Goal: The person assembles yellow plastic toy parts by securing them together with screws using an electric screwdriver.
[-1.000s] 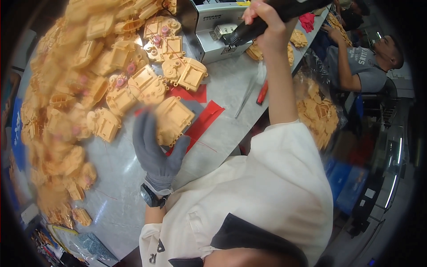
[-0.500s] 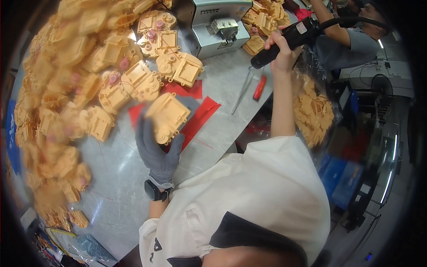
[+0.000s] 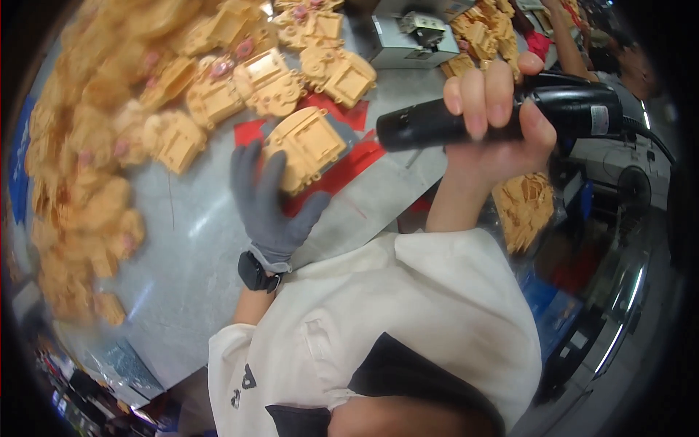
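Note:
A pale orange plastic housing with a rectangular recess rests on a grey block over red sheets. At its lower left edge is my left hand in a grey glove, fingers spread and fingertips against the edge. The thumb stands apart from the housing. My right hand, bare, is wrapped round a black corded electric screwdriver. The screwdriver lies nearly level, its tip pointing left, just right of the housing. Whether the tip touches anything, I cannot tell.
Many similar housings are heaped along the left side of the table. At the back stands a grey metal box device. A bag of orange parts sits beyond the right table edge. Another person is at the far right.
My right hand has brought the screwdriver down and left, turning it toward the housing. My left hand's fingers have spread, and the housing sits turned from before. The view has shifted too.

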The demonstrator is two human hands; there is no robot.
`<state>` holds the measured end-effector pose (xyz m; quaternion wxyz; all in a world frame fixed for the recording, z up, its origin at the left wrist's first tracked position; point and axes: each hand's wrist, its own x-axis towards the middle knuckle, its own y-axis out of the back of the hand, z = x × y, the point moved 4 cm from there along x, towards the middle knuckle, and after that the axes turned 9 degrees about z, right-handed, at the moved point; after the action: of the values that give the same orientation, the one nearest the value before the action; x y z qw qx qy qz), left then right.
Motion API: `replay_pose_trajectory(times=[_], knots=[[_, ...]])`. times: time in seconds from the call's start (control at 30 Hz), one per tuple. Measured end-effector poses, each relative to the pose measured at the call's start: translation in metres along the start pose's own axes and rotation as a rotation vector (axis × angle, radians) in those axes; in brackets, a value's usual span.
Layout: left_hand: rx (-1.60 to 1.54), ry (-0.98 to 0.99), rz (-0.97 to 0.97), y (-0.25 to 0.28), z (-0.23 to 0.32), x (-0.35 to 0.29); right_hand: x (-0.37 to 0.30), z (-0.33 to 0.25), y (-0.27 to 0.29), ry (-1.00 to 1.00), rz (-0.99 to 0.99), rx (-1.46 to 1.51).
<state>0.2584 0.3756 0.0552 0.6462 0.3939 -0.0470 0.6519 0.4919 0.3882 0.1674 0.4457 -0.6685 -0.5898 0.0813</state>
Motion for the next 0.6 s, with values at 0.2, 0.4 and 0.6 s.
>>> replay_pose_trajectory(times=[0.2, 0.4, 0.6], knots=[[-0.045, -0.026, 0.080, 0.007, -0.001, 0.007, -0.007, 0.038, -0.025, -0.135, -0.039, 0.095], [0.024, -0.065, 0.066, 0.004, -0.005, 0.001, -0.016, 0.051, -0.027, -0.227, -0.100, 0.008], [-0.103, -0.004, 0.016, 0.004, 0.003, 0.006, -0.022, 0.056, -0.029, -0.259, -0.117, -0.046]])
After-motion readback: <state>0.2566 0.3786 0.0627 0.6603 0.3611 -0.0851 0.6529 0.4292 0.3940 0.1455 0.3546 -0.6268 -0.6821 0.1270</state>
